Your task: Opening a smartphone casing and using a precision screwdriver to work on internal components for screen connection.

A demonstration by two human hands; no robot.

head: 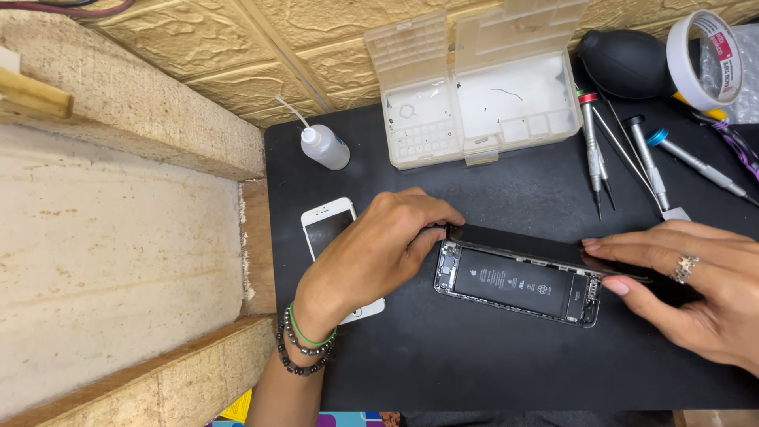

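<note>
An opened phone body [518, 283] lies on a black mat [474, 364], its black battery and inner parts showing. A dark screen panel [545, 251] is lifted along the body's far edge. My left hand [379, 253] pinches the panel's left corner. My right hand [680, 277], with a ring on one finger, holds the panel's right end with its fingertips. A white phone [328, 225] lies face up under my left hand and wrist, partly hidden.
A clear plastic parts box [482, 103] stands open at the back. A small squeeze bottle [324, 146] lies left of it. Several screwdrivers [593, 150], a black air blower [624, 63] and a tape roll [704, 59] sit at the back right. A stone ledge [118, 237] borders the left.
</note>
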